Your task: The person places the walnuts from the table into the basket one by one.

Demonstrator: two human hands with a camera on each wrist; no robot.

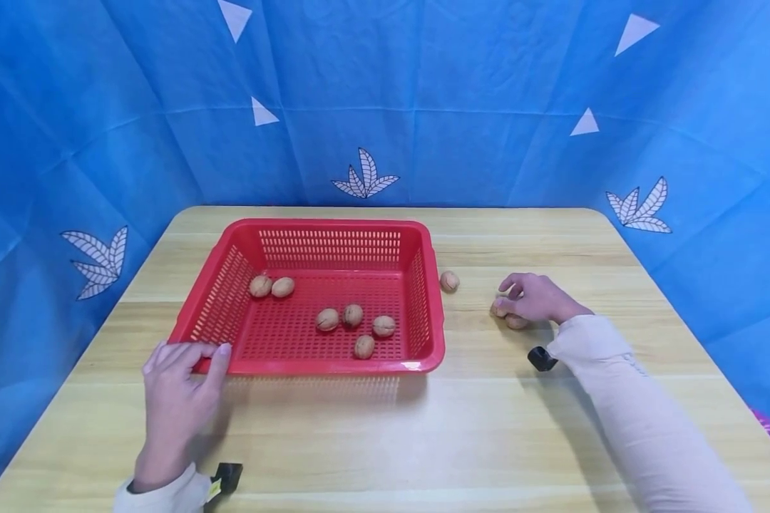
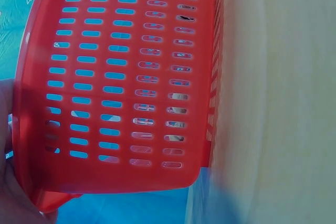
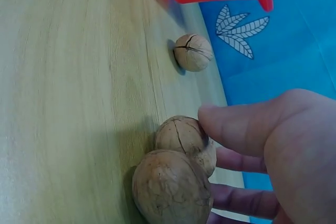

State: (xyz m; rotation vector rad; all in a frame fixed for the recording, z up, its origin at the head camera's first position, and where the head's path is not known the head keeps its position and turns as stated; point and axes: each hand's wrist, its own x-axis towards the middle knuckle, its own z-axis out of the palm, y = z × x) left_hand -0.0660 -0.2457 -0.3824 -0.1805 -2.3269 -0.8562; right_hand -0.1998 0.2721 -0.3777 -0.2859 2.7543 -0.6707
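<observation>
A red plastic basket (image 1: 334, 366) with slotted walls holds several walnuts (image 1: 353, 315) on its floor. My left hand (image 1: 182, 385) grips the rim at the basket's near left corner, and the left wrist view shows the slotted side wall (image 2: 94, 98) close up. On the table to the right, my right hand (image 1: 539, 298) pinches a walnut (image 3: 176, 134), with the thumb on its top and curled fingers behind. A second walnut (image 3: 170, 187) sits against that one, under the hand. Another walnut (image 1: 449, 281) lies between the basket and my right hand.
The wooden table (image 1: 385, 442) has rounded far corners. A blue cloth (image 1: 385, 71) with white triangles and leaf prints hangs behind it and along both sides. Black wrist-worn devices (image 1: 542, 358) show below both cuffs.
</observation>
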